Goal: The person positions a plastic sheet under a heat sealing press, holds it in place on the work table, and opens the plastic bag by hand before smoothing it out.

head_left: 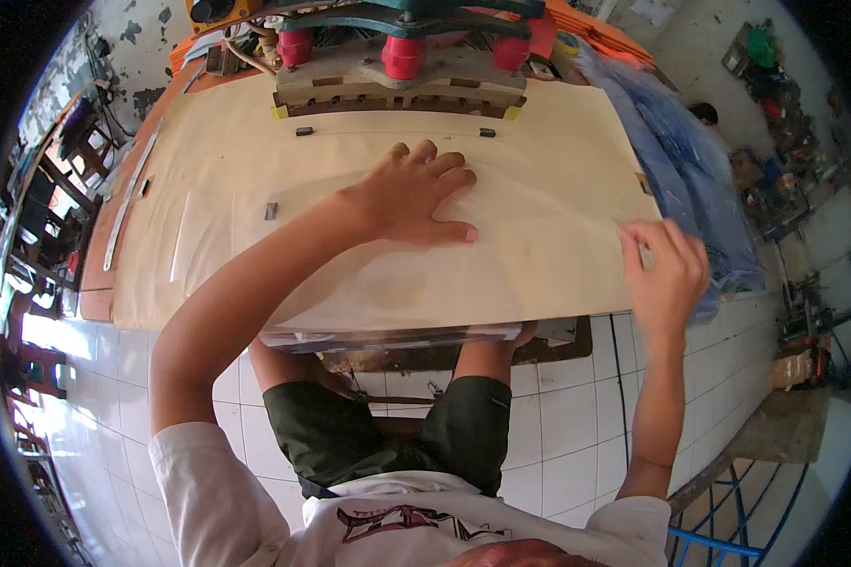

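Observation:
A thin clear plastic sheet [350,288] lies over the beige board [558,274] in front of me, and its near part hangs over the front edge. My left hand [414,194] rests on the sheet near the middle, palm down, with its fingers spread. At the board's right edge, my right hand [667,269] is closed in a pinch and slightly blurred. Its thumb and fingertips seem to grip the sheet's edge, which barely shows there; faint creases run toward it. Past the left hand stands a press machine [402,90] with red cylindrical parts.
Small dark blocks [487,132] sit on the board before the press; a grey one [271,211] lies left of my forearm. A metal ruler [130,194] lies along the left side. Bluish plastic [690,189] is heaped at the right, with orange material [591,33] behind.

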### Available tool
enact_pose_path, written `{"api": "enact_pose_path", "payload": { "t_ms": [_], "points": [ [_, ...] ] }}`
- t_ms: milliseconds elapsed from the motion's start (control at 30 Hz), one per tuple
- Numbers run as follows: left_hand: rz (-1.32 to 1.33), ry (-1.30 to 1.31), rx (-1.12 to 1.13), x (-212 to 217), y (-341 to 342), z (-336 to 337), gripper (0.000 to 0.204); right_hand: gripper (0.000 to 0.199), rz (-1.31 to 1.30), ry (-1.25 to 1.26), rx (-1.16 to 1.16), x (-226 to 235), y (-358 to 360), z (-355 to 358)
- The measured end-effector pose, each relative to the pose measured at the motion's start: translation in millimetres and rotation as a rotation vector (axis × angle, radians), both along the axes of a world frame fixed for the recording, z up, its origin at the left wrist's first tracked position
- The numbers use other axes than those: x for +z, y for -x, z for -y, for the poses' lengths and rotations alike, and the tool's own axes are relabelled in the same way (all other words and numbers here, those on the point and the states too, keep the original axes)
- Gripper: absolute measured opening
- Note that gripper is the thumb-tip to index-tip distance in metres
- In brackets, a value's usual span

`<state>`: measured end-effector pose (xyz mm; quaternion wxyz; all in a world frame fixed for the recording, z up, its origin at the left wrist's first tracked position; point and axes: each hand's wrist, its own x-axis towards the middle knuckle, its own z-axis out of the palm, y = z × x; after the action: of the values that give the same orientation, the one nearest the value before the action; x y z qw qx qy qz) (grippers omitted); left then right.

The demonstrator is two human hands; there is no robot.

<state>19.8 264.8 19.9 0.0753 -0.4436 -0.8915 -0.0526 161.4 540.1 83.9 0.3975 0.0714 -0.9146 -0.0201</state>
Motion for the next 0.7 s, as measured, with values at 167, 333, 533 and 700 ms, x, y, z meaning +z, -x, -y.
{"api": "enact_pose_path", "payload": {
  "t_ms": [167, 333, 533, 700],
  "points": [
    [-0.100, -0.165, -0.037, -18, 4, 2, 0.075, 0.011, -0.123, 0.241, 0.142, -63, -11, -10],
    [-0.183, -0.230, -0.060, -13, 3, 5, 0.066, 0.012, -0.129, 0.389, 0.230, -108, -36, 0],
    [-0.065, -0.258, -0.035, -9, 4, -1, 0.072, 0.015, -0.037, 0.149, 0.299, -130, -62, 27],
    [-0.114, -0.196, -0.051, -8, 6, -2, 0.067, 0.023, -0.038, 0.139, 0.350, -152, -67, 25]
  ]
}}
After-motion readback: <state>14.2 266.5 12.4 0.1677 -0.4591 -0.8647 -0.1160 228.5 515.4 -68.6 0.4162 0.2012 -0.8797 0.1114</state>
